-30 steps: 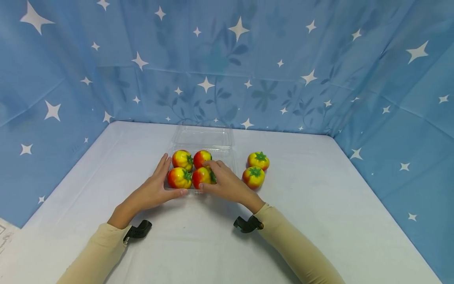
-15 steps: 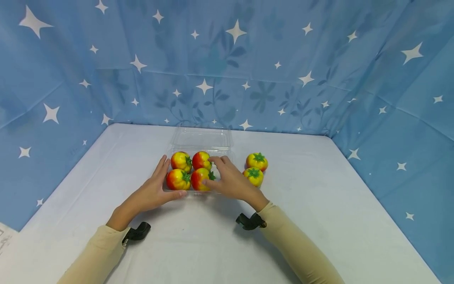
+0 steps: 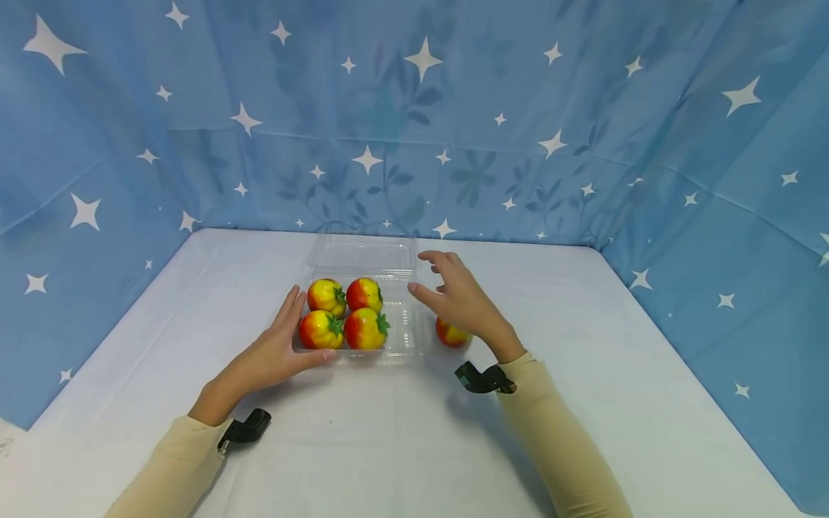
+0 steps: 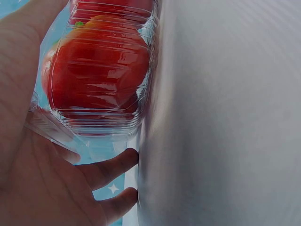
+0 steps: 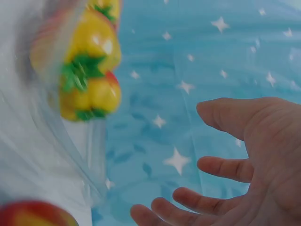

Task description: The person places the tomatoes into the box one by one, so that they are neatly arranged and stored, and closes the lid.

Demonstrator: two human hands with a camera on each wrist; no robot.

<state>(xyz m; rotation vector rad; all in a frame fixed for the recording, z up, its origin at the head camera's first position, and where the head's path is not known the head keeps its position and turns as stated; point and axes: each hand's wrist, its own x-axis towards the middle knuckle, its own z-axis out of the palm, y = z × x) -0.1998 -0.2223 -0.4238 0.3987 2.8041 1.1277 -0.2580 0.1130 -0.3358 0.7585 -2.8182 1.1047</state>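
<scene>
A clear plastic clamshell box [image 3: 403,327] lies unfolded on the white table. Its left part holds several red-and-yellow fruits [image 3: 365,329] with green leafy tops, set in two rows. My left hand [image 3: 275,352] touches the box's front left corner, fingers along its side and thumb along the front. In the left wrist view, the left fingers [image 4: 110,170] are spread below the box wall. My right hand [image 3: 466,298] hovers right of the box, fingers apart, holding nothing. Partly beneath it, one loose fruit [image 3: 451,334] sits on the table; the hand hides the area behind.
The raised transparent lid [image 3: 364,253] extends behind the box toward the back edge. A blue curtain [image 3: 518,108] with white stars surrounds the back and sides of the table [image 3: 363,446].
My right hand has left the front right fruit in the box, moving right and up over the loose fruits. My left hand keeps its place at the box corner.
</scene>
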